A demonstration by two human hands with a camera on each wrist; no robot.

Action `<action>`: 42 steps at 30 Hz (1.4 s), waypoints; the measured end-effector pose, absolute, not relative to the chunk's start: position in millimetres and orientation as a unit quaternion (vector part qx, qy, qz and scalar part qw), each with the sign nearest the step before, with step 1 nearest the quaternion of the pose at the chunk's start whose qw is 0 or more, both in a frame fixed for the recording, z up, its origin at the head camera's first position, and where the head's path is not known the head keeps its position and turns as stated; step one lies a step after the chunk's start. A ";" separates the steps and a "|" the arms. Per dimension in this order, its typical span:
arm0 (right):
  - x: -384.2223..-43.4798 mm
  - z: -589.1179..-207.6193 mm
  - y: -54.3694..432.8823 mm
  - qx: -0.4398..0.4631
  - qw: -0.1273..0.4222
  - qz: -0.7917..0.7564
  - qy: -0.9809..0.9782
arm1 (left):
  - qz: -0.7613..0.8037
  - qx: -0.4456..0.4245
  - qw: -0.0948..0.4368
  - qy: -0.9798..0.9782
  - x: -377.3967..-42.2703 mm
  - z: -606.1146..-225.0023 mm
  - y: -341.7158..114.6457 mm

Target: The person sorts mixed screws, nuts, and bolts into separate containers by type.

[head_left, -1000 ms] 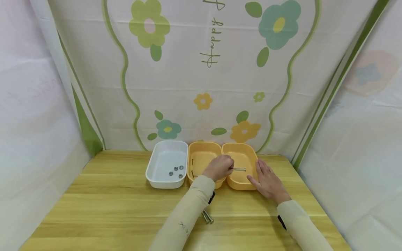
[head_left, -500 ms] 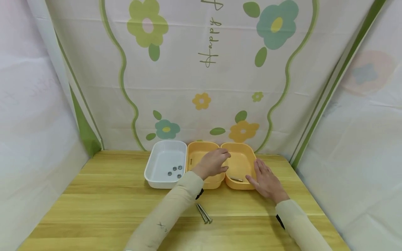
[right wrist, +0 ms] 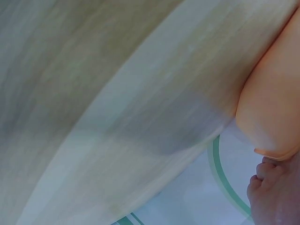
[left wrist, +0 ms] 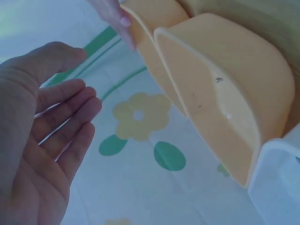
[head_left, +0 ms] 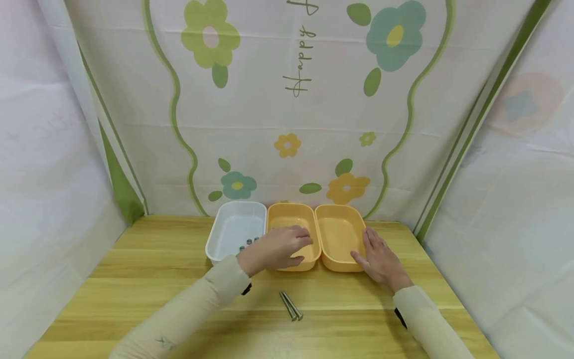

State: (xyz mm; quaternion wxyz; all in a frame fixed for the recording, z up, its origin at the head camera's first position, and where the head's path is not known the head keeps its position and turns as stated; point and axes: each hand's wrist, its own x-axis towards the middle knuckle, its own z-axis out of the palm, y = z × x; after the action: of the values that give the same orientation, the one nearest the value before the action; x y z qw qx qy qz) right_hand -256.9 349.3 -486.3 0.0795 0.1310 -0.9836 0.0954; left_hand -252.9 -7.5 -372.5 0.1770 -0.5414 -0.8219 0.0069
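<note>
In the head view my left hand (head_left: 280,247) hangs over the middle yellow tray (head_left: 317,237), holding nothing. The left wrist view shows the same hand (left wrist: 58,122) with relaxed, slightly bent fingers and the thumb apart. A small screw (left wrist: 219,80) lies in that tray, with a tiny dark piece near it. My right hand (head_left: 381,259) rests against the right side of the right yellow tray (head_left: 343,267), fingers straight along the wall and thumb by its near corner. Long bolts (head_left: 291,305) lie side by side on the table in front of the trays.
A white tray (head_left: 219,234) stands at the left of the row, with metal nuts (head_left: 249,242) in it, partly behind my left hand. All three trays sit side by side at the back of the wooden table (head_left: 148,299), against a flowered cloth (head_left: 251,99).
My left hand released a long bolt into the right yellow tray, then moved left over the middle tray. The dropped bolt no longer shows. My right hand stays in place.
</note>
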 end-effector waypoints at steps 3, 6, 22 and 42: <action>-256.9 -486.5 349.3 0.130 0.078 0.096 -0.984 | 0.021 -0.562 0.162 -0.811 -239.9 -373.2 -19.1; -257.1 -486.9 349.4 0.129 0.076 0.098 -0.984 | 0.028 -0.574 0.133 -0.808 -228.8 -376.7 -28.9; -258.1 -490.2 349.5 0.131 0.079 0.099 -0.983 | 0.036 -0.589 0.037 -0.807 -213.9 -436.6 -45.9; -259.3 -488.5 350.1 0.128 0.075 0.097 -0.984 | 0.026 -0.573 0.052 -0.817 -215.1 -462.0 -41.0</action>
State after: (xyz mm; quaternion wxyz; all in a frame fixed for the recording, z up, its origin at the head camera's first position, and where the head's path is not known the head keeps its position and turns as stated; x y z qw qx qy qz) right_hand -259.3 350.1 -488.5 0.0747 0.1277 -0.9842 0.0969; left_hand -215.1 -41.0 -462.0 0.0524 -0.5732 -0.8173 0.0262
